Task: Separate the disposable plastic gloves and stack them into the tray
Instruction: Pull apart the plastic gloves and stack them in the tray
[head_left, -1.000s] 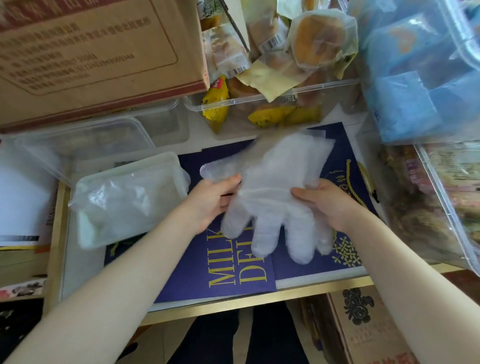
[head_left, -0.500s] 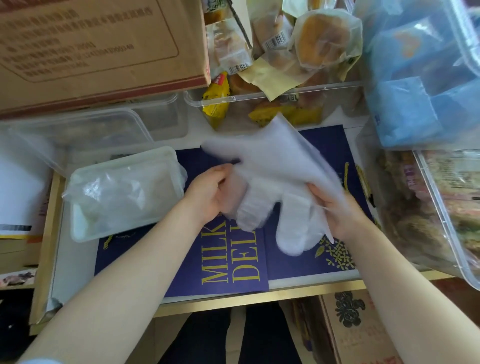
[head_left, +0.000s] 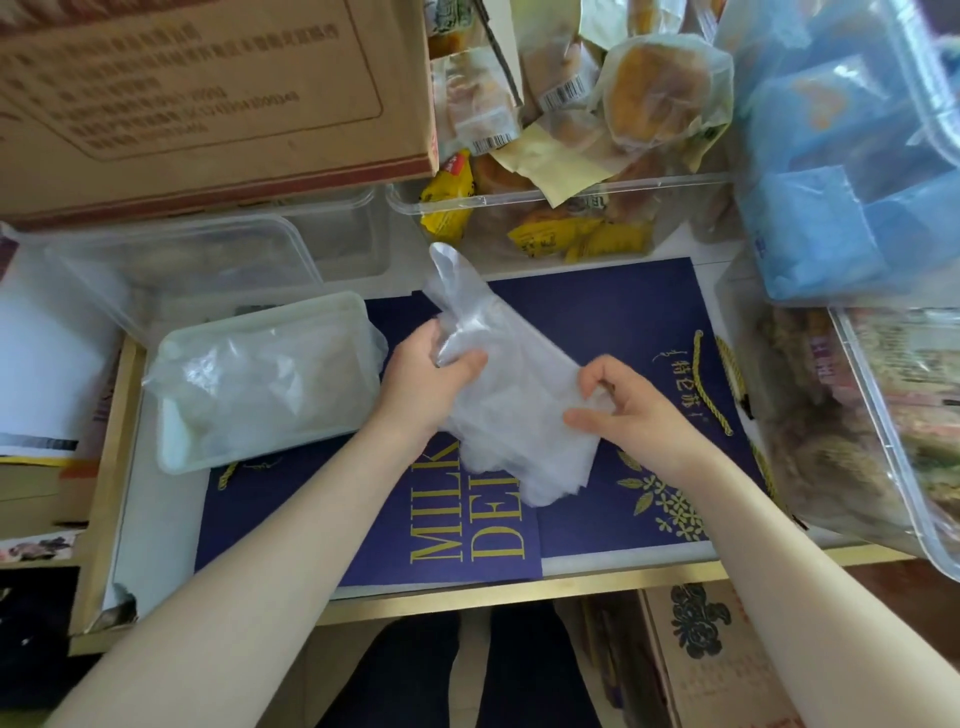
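I take the navy paper bag (head_left: 587, 332) lying flat on the table as my landmark. At its left edge I see the white tray (head_left: 179, 457), a shallow rounded rectangle overlapping the bag's corner, already filled with a crumpled, glossy heap of stacked gloves (head_left: 270, 379) that bulges above its rim.

Over the middle of the bag, my left hand (head_left: 426, 369) is closed on the bunch of disposable gloves (head_left: 498, 384), thumb and fingers clamped around its gathered upper part. One glove finger sticks up above that grip, toward the bag's far edge. The film is thin, translucent, milky and wrinkled; its loose lower end hangs over the bag's yellow lettering, and I cannot tell whether it touches the paper.

Just right of that, my right hand (head_left: 623, 410) pinches the bunch's right side, thumb and forefinger nearly together on the film, the other fingers curled. The two hands are apart, with the bunch stretched between them.

Right of the bag's twisted yellow cord handle (head_left: 711, 384) stands a clear plastic bin (head_left: 883, 415) of packaged snacks.
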